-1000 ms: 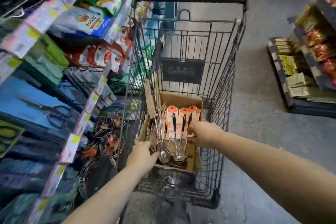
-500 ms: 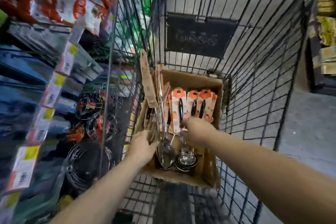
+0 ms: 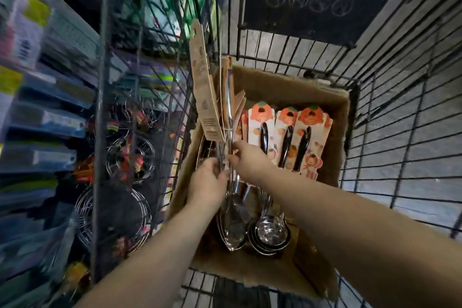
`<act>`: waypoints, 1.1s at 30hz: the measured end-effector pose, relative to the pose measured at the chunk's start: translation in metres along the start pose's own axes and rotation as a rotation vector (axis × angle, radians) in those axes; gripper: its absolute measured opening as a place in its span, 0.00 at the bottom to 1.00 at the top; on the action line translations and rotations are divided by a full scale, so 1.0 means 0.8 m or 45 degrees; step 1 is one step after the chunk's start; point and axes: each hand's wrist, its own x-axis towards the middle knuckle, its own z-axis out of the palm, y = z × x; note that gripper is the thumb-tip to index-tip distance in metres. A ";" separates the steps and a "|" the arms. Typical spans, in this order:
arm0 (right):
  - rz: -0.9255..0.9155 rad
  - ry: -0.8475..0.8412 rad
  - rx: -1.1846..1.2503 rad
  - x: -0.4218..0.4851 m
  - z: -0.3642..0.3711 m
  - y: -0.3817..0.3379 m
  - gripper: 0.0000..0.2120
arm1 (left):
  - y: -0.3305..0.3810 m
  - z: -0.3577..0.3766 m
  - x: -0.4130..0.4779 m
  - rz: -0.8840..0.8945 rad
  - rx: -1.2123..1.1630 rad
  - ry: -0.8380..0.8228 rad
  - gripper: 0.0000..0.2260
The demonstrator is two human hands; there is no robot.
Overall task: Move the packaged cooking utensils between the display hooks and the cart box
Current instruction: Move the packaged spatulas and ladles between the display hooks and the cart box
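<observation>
A brown cardboard box (image 3: 287,85) sits inside a wire shopping cart (image 3: 390,132). In the box stand steel spoons on brown card backings (image 3: 202,87) at the left, and ladles on orange-and-white cards (image 3: 312,127) at the right, bowls (image 3: 270,230) toward me. My left hand (image 3: 207,182) grips the steel handles of the brown-card utensils from the left. My right hand (image 3: 250,160) pinches the same bundle of handles from the right, fingertips touching my left hand's.
To the left, through the cart's wire side, store shelves hold wire strainers (image 3: 130,157) on hooks and blurred packaged goods with price tags. A dark sign panel (image 3: 312,0) hangs on the cart's far end. Grey floor shows on the right.
My head has moved closer over the cart. My right hand has shifted left from the orange-card ladles to the brown-card bundle, and both hands have closed on its handles.
</observation>
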 end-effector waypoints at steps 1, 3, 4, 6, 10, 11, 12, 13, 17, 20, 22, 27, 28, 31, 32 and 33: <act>0.000 0.008 0.044 0.004 0.002 0.001 0.16 | -0.002 0.001 0.003 -0.001 0.006 -0.002 0.10; 0.012 0.008 0.141 0.008 0.003 0.001 0.15 | -0.004 0.004 0.007 -0.002 0.028 -0.028 0.09; 0.015 0.008 0.191 0.009 0.003 0.002 0.14 | -0.004 0.005 0.008 0.000 0.045 -0.036 0.08; -0.017 0.042 0.250 0.006 0.002 0.002 0.11 | -0.004 0.004 0.008 0.018 0.064 -0.020 0.07; -0.036 0.133 0.351 -0.020 -0.009 0.002 0.11 | 0.003 -0.007 -0.011 0.042 0.073 0.024 0.08; -0.027 0.160 0.369 -0.029 -0.015 0.002 0.11 | 0.005 -0.012 -0.020 0.077 0.081 0.024 0.08; -0.016 0.184 0.386 -0.041 -0.021 0.001 0.10 | 0.009 -0.017 -0.029 0.119 0.078 0.013 0.08; -0.013 0.213 0.403 -0.054 -0.028 0.000 0.09 | 0.013 -0.023 -0.039 0.160 0.064 0.005 0.07; -0.074 0.327 0.326 -0.104 -0.069 -0.010 0.08 | 0.046 -0.047 -0.072 0.243 0.002 -0.010 0.07; -0.104 0.402 0.287 -0.147 -0.105 -0.025 0.08 | 0.078 -0.070 -0.105 0.302 -0.089 -0.026 0.08; -0.115 0.436 0.289 -0.176 -0.128 -0.037 0.10 | 0.099 -0.087 -0.128 0.342 -0.122 -0.003 0.10; -0.162 0.490 0.284 -0.246 -0.177 -0.070 0.13 | 0.138 -0.128 -0.181 0.398 -0.156 0.125 0.08; -0.198 0.502 0.262 -0.257 -0.185 -0.075 0.12 | 0.142 -0.136 -0.191 0.403 -0.184 0.140 0.07; -0.348 0.514 0.199 -0.289 -0.204 -0.092 0.10 | 0.154 -0.155 -0.222 0.405 -0.227 0.240 0.06; -0.398 0.505 0.189 -0.300 -0.209 -0.095 0.09 | 0.156 -0.159 -0.233 0.403 -0.234 0.288 0.07; -0.444 0.494 0.182 -0.311 -0.213 -0.098 0.08 | 0.157 -0.164 -0.244 0.396 -0.249 0.334 0.07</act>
